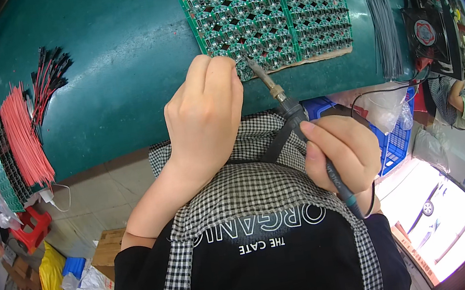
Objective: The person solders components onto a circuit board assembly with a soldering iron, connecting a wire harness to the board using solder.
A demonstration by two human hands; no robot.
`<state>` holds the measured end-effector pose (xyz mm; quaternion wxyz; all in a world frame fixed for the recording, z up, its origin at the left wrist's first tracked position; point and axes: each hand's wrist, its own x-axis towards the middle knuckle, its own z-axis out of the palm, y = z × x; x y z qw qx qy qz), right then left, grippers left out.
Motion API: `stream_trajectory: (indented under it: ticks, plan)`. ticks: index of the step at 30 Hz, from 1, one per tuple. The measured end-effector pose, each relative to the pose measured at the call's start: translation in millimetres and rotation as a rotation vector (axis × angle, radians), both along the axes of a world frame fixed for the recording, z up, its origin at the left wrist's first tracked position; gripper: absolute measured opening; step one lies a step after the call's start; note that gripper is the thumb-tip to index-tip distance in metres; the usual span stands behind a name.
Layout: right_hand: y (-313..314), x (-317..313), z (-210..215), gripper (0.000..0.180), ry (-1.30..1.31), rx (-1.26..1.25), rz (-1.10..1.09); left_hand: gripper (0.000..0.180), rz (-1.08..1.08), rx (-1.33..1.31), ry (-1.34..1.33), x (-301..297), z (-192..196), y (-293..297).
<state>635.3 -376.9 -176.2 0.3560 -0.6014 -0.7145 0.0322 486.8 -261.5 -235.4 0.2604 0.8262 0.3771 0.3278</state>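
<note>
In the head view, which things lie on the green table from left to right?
Bundle of red wires → loose black-tipped red wires → panel of small round green circuit boards → bundle of thin grey wires → small black fan.

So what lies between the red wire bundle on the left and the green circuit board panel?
In the head view, only bare green mat separates the red wire bundle from the circuit board panel, apart from some black-tipped wires.

Soldering iron [293,114] at the green circuit board panel [240,23]

The iron — dark handle, brass collar, thin metal tip — slants up and leftward, its tip touching the panel's near edge. The panel lies flat on the green table — rows of small round boards, red wires sprouting along its far edge.
</note>
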Motion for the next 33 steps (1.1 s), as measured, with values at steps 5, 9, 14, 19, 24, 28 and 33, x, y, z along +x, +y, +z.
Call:
stream_trajectory:
  ticks: [5, 9, 14, 19, 24, 28, 33]
  plan:
    - [-8.7, -4.7, -6.6, 0.028, -0.155, 0.020, -0.024, 0.013, -0.015, 0.036, -0.020, 1.0, -1.0, 1.6]
    - [-11.6, -7.6, -4.7, 0.029, -0.109, -0.041, -0.056, 0.012, -0.019, 0.032, 0.002, 1.7, 2.0, 1.5]
    - [-12.5, 2.3, 1.1, 0.033, 0.172, -0.135, -0.112, 0.011, -0.008, 0.019, -0.023, 2.1, 0.7, 0.4]
    - [-13.4, -5.6, -7.0, 0.033, -0.108, -0.022, -0.062, 0.012, 0.018, 0.007, -0.040, 3.3, 4.5, -0.7]
    - [-15.3, -10.9, -9.9, 0.036, -0.157, -0.041, -0.065, 0.013, 0.025, 0.006, -0.009, 0.3, 3.2, -3.2]
    - [-16.2, -19.8, -11.3, 0.038, -0.141, -0.073, -0.075, 0.012, 0.033, -0.040, -0.042, -3.3, 5.9, -6.7]
    - [-13.6, -32.8, -11.0, 0.038, -0.073, -0.084, -0.127, 0.013, 0.038, -0.004, -0.027, -6.8, 4.3, -10.7]
